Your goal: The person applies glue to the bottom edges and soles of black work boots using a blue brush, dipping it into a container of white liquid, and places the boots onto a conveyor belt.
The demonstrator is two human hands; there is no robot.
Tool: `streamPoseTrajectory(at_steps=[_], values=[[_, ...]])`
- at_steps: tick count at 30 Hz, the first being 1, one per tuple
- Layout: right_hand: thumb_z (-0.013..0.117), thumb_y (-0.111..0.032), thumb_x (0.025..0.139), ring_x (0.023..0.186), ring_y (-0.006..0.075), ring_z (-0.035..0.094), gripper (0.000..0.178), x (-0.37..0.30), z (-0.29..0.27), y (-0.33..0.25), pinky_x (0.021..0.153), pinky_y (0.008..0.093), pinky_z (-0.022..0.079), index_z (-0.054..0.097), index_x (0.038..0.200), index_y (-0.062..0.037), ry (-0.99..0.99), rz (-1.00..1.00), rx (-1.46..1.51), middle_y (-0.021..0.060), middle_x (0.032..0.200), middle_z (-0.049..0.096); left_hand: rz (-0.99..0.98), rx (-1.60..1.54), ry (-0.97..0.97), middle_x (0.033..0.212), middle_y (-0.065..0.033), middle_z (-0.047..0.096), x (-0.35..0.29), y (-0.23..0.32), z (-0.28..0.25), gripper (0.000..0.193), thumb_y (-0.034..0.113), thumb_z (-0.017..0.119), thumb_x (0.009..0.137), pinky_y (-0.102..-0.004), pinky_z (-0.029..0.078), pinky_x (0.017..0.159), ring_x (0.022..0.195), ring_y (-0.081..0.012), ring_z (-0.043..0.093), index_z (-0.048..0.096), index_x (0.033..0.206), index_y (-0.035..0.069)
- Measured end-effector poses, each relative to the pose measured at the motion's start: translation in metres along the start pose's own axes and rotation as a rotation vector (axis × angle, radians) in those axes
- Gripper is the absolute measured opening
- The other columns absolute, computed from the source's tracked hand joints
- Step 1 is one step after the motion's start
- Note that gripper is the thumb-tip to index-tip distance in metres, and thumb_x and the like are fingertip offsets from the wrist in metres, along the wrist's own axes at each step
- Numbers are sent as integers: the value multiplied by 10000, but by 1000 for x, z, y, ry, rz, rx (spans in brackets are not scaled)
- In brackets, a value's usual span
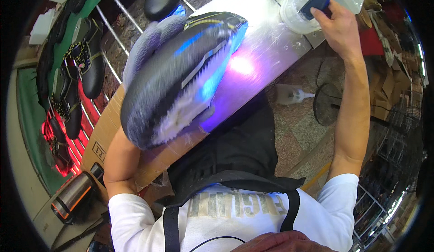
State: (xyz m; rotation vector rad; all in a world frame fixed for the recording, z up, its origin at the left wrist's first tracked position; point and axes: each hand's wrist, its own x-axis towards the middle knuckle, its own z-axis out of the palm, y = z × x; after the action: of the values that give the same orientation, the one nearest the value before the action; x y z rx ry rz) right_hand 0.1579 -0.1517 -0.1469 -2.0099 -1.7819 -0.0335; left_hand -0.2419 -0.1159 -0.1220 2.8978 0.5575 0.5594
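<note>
My left hand, in a grey knitted glove (147,49), is closed round a black shoe upper (167,76) and holds it tilted above the bench. Motion blurs the shoe; its pale, rough underside turns to the right, and blue light falls along its edge. Most of the left palm and fingers are hidden behind it. My bare right hand (339,28) pinches a dark blue brush-like tool (316,4), whose exact kind I cannot make out. It is dipped over the rim of a round translucent plastic tub (294,19) at the bench's far end.
The metal-topped bench (266,58) runs diagonally, with cardboard (101,134) at its near left. Shoes (92,62) stand on a barred rack at the left, some under red light. A white squeeze bottle (291,94) is below the bench; a steel flask (74,195) stands lower left.
</note>
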Motion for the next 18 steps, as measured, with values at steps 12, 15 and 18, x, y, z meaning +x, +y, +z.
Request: streamPoseTrajectory(at_steps=[12,15,18], values=[[766,-219,932,792,128,715,260,-24,3,49,674,235,566,718,1063,1,284,418,948,62,925,743,-7,-414,551,1397,-300,537,-58,1,66,718,143,844,803,-523,432,1099,1318,-470,530,480,1402,-12],[708,-163,966,831,156,719,223,-32,30,53,701,258,575,706,1122,-2,93,501,1294,86,996,752,-44,-378,499,1412,-296,531,-89,-9,63,693,117,838,806,-526,433,1104,1324,-471,528,488,1397,23],[664,-178,990,816,139,733,187,-53,5,22,682,227,581,712,1084,-24,84,332,1526,105,972,762,-58,-326,438,1428,-292,524,-118,-20,58,673,91,833,810,-530,433,1110,1330,-471,526,497,1392,59]])
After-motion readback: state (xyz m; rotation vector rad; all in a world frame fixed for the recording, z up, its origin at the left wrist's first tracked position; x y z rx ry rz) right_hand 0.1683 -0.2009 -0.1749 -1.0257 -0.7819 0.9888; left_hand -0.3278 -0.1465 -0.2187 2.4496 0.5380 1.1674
